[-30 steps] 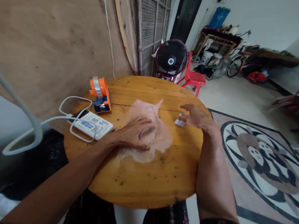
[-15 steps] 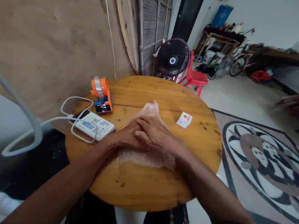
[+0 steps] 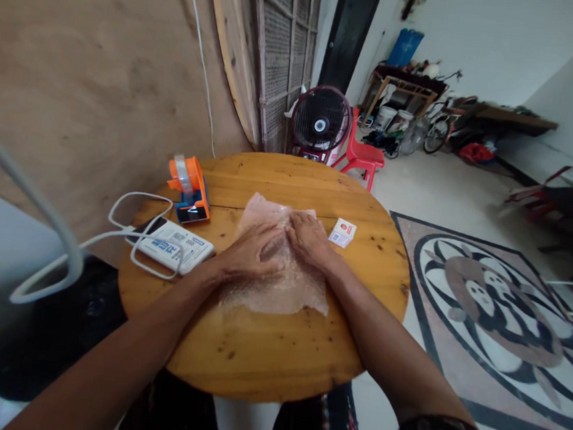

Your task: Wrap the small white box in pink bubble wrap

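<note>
A crumpled sheet of clear pinkish bubble wrap (image 3: pixel 292 292) lies spread on the round wooden table (image 3: pixel 253 366). My left hand (image 3: pixel 253 252) rests flat on its left half, thumb apart from the fingers. On the upper right part of the sheet lies my right hand (image 3: pixel 310 240), palm down with the fingers stretched forward. Both hands press on the wrap and hold nothing. Just beyond my right hand stands a small white and red box (image 3: pixel 342 232).
At the table's left are an orange and blue tape dispenser (image 3: pixel 191 190) and a white power bank (image 3: pixel 176 245) with a looped white cable (image 3: pixel 140 195). Beyond the table stand a fan (image 3: pixel 321 121) and a red plastic chair (image 3: pixel 364 156). A wall borders the left.
My hands, overlapped before, have moved apart, left hand to the left and right hand to the right. The bubble wrap's far edge is now spread wider. The view has shifted slightly.
</note>
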The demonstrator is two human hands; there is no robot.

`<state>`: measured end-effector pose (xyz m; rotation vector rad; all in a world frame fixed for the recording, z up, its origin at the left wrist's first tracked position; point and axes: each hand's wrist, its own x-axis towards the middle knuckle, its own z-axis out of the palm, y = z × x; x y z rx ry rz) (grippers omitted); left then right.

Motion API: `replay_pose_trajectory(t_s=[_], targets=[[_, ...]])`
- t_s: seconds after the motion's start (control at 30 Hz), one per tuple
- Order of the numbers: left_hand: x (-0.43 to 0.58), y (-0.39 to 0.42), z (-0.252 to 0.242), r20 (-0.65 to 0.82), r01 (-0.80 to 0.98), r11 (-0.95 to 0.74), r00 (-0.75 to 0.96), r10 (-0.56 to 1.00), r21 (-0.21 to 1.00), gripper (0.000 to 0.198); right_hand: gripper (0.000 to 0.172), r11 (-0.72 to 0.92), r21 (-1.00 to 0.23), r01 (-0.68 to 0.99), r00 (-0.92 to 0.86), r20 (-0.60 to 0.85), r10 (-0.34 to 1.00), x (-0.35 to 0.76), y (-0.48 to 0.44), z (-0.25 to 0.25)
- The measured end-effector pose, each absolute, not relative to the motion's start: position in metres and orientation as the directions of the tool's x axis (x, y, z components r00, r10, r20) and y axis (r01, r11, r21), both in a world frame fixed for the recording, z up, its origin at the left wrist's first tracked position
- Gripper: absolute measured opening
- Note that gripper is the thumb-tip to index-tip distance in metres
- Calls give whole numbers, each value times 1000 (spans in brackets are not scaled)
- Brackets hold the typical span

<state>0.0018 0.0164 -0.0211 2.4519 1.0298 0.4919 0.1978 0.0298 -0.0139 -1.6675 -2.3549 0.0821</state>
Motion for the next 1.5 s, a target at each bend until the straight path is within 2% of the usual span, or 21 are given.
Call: replay_pose_trajectory(t_s=[0.13, 0.37, 1.07, 1.3, 1.5], targets=[[1, 20, -26, 172, 683, -568, 559, 811, 458, 70, 46, 311, -186, 932, -283, 164, 945, 197, 30, -17], [3, 15, -27, 115, 783, -552, 544, 831, 285, 65, 50, 321, -184, 929, -288, 184, 940, 198, 33, -23], [15, 8, -26, 28, 862, -489, 490, 871, 132, 69, 56, 317, -259, 912, -278, 176, 944, 206, 38, -30], [29, -12, -24, -20, 901, -429, 431, 902, 71, 74, 52, 380, -255, 889, -339, 191, 921, 214, 39, -27], [36, -24, -26, 38, 914, -397, 395, 918, 84, 72, 42, 402, -248, 881, -361, 197, 912, 217, 37, -20]])
